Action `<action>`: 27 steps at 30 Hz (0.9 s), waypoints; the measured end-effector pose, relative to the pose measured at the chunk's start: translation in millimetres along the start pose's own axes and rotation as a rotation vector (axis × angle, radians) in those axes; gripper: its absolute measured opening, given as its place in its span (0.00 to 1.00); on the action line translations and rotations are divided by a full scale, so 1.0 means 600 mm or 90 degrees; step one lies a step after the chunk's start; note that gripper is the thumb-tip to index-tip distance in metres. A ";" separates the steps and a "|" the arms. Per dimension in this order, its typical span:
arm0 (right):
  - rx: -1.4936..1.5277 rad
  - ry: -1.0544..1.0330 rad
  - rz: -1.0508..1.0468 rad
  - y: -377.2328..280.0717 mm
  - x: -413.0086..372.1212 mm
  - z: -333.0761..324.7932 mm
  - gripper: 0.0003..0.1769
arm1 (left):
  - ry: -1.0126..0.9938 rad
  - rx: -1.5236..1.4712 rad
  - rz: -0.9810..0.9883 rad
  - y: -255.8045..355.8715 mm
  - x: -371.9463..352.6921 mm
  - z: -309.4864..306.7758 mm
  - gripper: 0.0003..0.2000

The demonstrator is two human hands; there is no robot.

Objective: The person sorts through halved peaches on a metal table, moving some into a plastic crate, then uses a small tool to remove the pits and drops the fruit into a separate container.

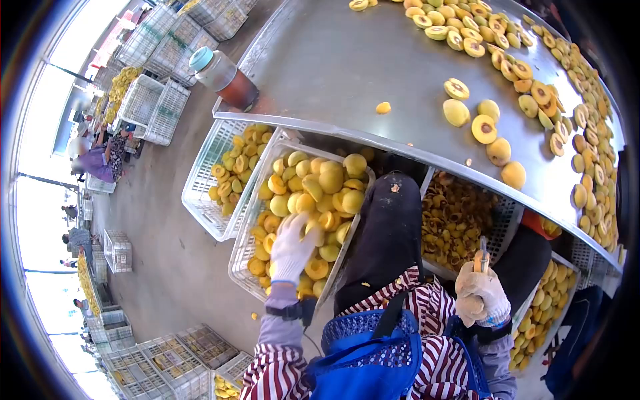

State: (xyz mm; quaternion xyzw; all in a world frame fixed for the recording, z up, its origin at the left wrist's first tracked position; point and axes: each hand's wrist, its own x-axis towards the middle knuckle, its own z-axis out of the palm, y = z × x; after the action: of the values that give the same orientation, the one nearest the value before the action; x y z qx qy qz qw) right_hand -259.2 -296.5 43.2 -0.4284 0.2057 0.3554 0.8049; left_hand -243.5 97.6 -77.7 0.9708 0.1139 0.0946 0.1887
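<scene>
My left hand (pixel 293 248), in a white glove, reaches down onto the yellow peaches (pixel 327 177) in a white plastic crate (pixel 241 257). Its fingers are spread over the fruit, and I see nothing clearly gripped. Many of these peaches are cut in halves. In front of my right thigh, my gloved right hand (pixel 481 299) is closed around a small hand tool (pixel 481 257) with a metal tip and an orange-brown handle. Beyond that tool, a bin holds brownish peach pits and scraps (pixel 457 217).
A metal table (pixel 333 73) spans the front, with peach halves (pixel 485 128) on its right side. A bottle with a blue lid (pixel 225 79) stands at its left corner. More crates (pixel 207 200) flank me. Stacked crates (pixel 170 363) and other people (pixel 100 160) are at left.
</scene>
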 end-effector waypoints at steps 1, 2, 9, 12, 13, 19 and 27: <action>-0.020 0.013 0.011 -0.001 0.005 0.010 0.10 | 0.013 -0.035 0.039 0.036 0.034 0.007 0.16; -0.040 0.027 0.021 -0.003 0.008 0.023 0.10 | 0.027 -0.070 0.079 0.068 0.075 0.019 0.15; -0.101 0.121 0.030 0.021 0.016 0.033 0.10 | 0.017 0.068 0.298 0.139 0.232 0.183 0.22; -0.108 0.180 -0.009 0.024 0.014 0.032 0.11 | -0.170 0.175 0.173 0.128 0.219 0.167 0.20; -0.103 0.188 -0.010 0.024 0.013 0.036 0.11 | -0.232 0.195 0.136 0.113 0.209 0.160 0.20; -0.134 0.175 -0.051 0.018 0.030 0.037 0.13 | -0.275 0.183 0.029 0.011 0.120 0.080 0.13; -0.177 0.140 -0.021 0.013 0.043 0.032 0.13 | -0.030 0.145 0.103 -0.128 -0.120 0.064 0.16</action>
State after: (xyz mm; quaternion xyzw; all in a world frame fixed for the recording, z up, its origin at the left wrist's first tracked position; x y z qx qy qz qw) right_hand -247.8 -267.1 33.2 -0.5754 0.2341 0.3182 0.7161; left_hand -317.5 134.9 -152.7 0.9939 0.0411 0.0733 0.0719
